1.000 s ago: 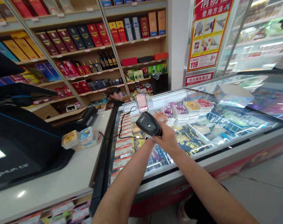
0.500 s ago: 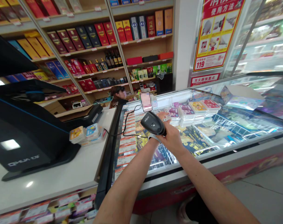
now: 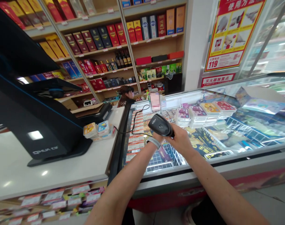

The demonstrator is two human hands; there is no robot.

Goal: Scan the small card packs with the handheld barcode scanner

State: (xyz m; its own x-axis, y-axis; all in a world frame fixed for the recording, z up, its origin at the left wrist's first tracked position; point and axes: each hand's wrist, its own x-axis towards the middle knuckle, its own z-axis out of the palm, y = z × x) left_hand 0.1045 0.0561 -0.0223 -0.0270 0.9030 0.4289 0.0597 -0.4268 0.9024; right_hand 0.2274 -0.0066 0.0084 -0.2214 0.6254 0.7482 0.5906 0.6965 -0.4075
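A black handheld barcode scanner [image 3: 160,125] is over the chest freezer's glass top. My right hand [image 3: 181,140] is closed around its rear end. My left hand [image 3: 158,137] sits beneath and behind the scanner, a grey band [image 3: 154,142] at its wrist; its fingers are hidden, so I cannot see what they hold. The scanner's black cable [image 3: 133,125] loops over a strip of price labels [image 3: 135,132] at the glass's left side. Just right of my hands stand stacks of flat square packs with purple [image 3: 183,113], yellow [image 3: 210,107] and red [image 3: 225,106] fronts.
On the left counter [image 3: 69,170] stands a black checkout terminal [image 3: 46,125], with small card packs [image 3: 90,128] beside it. Wire baskets [image 3: 172,156] show through the freezer glass. An open carton [image 3: 262,97] lies farther right. Two people [image 3: 124,100] are beyond the counter, before shelves of boxed goods.
The view has swung left, so everything appears shifted right. My left hand has drawn back toward me; its fingers, which showed beside the purple packs, are now behind the scanner.
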